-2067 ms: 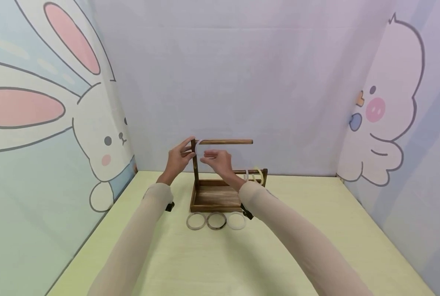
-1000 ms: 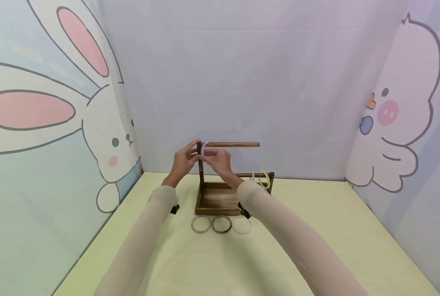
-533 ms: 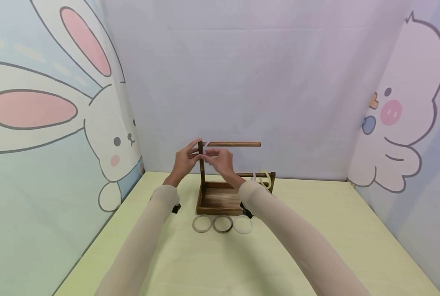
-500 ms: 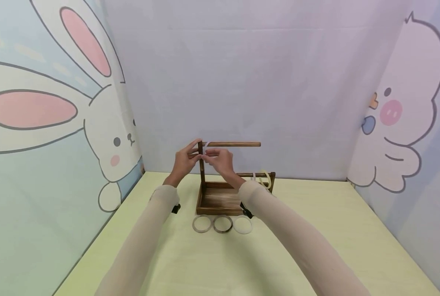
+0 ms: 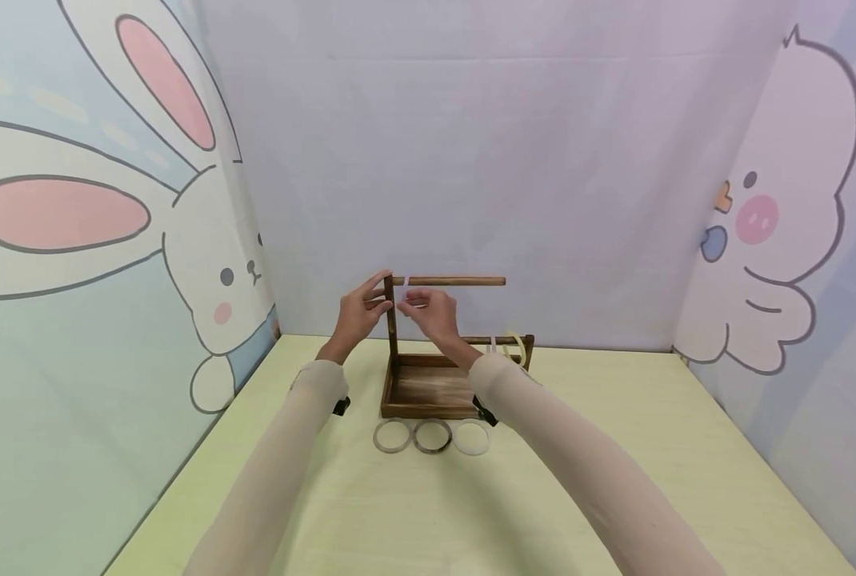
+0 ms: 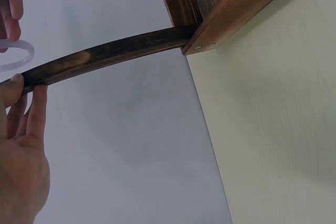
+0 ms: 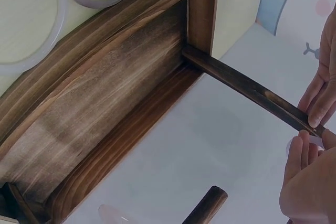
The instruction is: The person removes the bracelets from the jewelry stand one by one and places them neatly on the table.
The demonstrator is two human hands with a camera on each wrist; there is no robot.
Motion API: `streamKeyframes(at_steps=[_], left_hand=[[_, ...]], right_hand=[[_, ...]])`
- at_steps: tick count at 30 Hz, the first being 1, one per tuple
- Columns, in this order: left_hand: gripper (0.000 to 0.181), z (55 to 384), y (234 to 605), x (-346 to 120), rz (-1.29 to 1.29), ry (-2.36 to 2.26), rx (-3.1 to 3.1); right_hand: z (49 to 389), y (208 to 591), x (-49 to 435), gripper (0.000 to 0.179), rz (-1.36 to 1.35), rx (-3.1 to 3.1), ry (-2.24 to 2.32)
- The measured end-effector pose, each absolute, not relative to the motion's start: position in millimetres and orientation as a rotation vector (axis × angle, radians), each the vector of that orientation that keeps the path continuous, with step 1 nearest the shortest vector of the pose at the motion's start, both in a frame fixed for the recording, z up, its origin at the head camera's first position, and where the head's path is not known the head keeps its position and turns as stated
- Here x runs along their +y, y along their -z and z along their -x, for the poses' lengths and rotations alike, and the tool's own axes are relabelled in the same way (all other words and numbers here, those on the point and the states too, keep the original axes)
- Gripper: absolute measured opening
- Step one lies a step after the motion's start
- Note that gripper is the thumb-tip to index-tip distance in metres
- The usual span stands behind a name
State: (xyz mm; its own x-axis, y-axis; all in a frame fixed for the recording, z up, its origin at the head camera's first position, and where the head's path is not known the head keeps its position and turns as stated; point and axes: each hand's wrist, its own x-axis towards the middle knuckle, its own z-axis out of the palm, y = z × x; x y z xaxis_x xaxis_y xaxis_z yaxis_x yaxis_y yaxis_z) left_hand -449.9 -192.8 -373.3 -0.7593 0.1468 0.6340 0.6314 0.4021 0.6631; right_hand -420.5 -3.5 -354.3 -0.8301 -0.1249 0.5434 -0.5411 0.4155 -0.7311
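Dark wooden post (image 6: pixel 115 52) sits pinched in left hand (image 5: pixel 358 316); right hand (image 5: pixel 434 314) pinches pale bangle (image 6: pixel 31 53) alongside; left-wrist view alone reveals screw head (image 6: pixel 198 47).

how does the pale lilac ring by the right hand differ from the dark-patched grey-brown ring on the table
The pale lilac ring looks plain; the dark-patched grey-brown ring is mottled. The lilac one stands on edge across the brown wooden upper bar; the mottled one lies flat on the pale yellow table. The lilac one is at the right hand; no hand touches the mottled one. Both are round.
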Motion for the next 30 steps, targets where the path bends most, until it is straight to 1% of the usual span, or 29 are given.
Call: streamKeyframes(at_steps=[11, 30], left_hand=[[0.066, 447.1, 371.9, -193.9, 0.682, 1.310, -2.178], [0.067, 443.1, 372.7, -193.5, 0.664, 1.296, -2.193]], right_hand=[[417.0, 354.9, 6.8, 0.026, -0.581, -2.242, -1.394], [420.2, 361.3, 32.0, 0.027, -0.486, -2.226, -1.446]])
